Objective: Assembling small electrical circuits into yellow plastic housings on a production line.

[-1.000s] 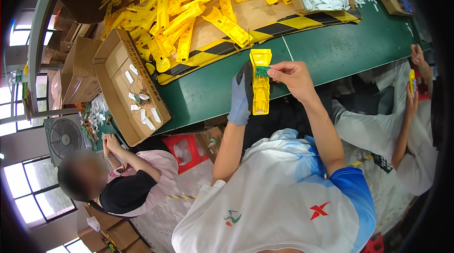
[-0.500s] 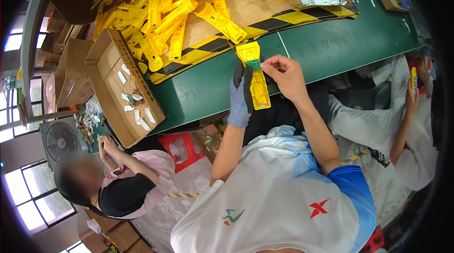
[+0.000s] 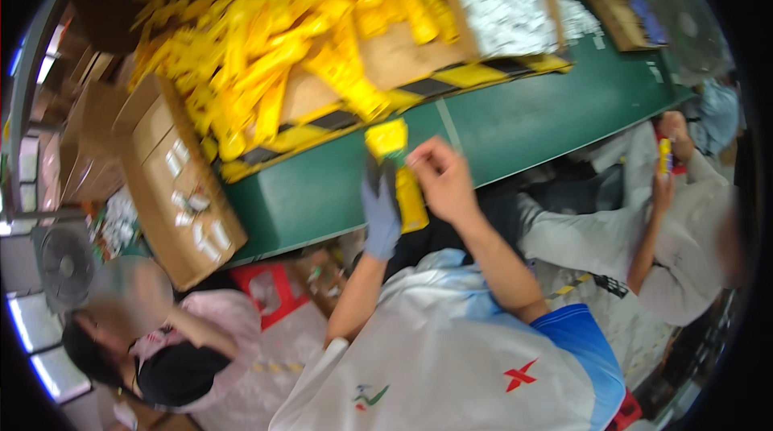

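Over the near edge of the surface (image 3: pixel 306 205), the gloved left hand (image 3: pixel 380 209) clasps a yellow plastic shell (image 3: pixel 412 207), green circuit board (image 3: pixel 394 156) apparently seated but uncovered; the right hand (image 3: pixel 445 182), fingers bunched, hovers alongside, grip unclear.

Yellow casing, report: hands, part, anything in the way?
Left hand, gloved, gripping yellow casing. Right hand at green board, contact too blurred to tell. Left hand hides casing's middle.

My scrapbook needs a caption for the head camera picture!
Gloved left hand holds a yellow casing, bare right hand close by.
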A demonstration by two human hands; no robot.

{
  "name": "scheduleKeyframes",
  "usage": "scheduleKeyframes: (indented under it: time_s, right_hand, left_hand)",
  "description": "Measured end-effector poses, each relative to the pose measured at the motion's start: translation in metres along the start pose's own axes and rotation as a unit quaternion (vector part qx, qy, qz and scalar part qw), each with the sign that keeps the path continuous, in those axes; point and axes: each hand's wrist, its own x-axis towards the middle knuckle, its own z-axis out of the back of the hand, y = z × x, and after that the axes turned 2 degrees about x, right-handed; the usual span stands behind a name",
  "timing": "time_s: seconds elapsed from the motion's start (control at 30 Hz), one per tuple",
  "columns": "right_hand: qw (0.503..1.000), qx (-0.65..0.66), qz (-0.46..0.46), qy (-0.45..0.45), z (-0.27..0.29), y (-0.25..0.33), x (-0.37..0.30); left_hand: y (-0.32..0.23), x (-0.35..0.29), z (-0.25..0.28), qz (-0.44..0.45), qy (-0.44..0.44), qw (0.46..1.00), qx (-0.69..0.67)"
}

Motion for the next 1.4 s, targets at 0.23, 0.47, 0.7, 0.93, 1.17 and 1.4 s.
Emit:
scheduleKeyframes:
  time_s: [0.23, 0.47, 0.7, 0.93, 1.17, 1.4]
  right_hand:
    - [0.988, -0.093, 0.108, -0.053, 0.072, 0.039, 0.046]
    - [0.824, -0.496, 0.265, -0.069, 0.181, 0.076, 0.173]
    - [0.963, -0.193, 0.187, -0.038, 0.151, 0.099, 0.138]
    - [0.973, 0.150, 0.006, 0.176, 0.049, 0.007, 0.016]
    - [0.980, 0.097, 0.022, 0.170, 0.037, -0.010, 0.015]
    - [0.976, 0.075, 0.020, 0.205, 0.037, 0.003, 0.016]
  left_hand:
    - [-0.048, -0.011, -0.002, 0.084, 0.055, 0.993, -0.059]
    - [-0.047, -0.009, -0.012, 0.062, 0.115, 0.990, -0.046]
    - [-0.040, -0.016, -0.012, -0.008, 0.096, 0.994, -0.048]
    - [-0.033, -0.003, 0.002, 0.039, 0.137, 0.988, -0.065]
    - [-0.039, -0.002, 0.010, -0.016, 0.143, 0.989, -0.015]
    - [-0.052, -0.006, 0.011, -0.019, 0.170, 0.985, 0.007]
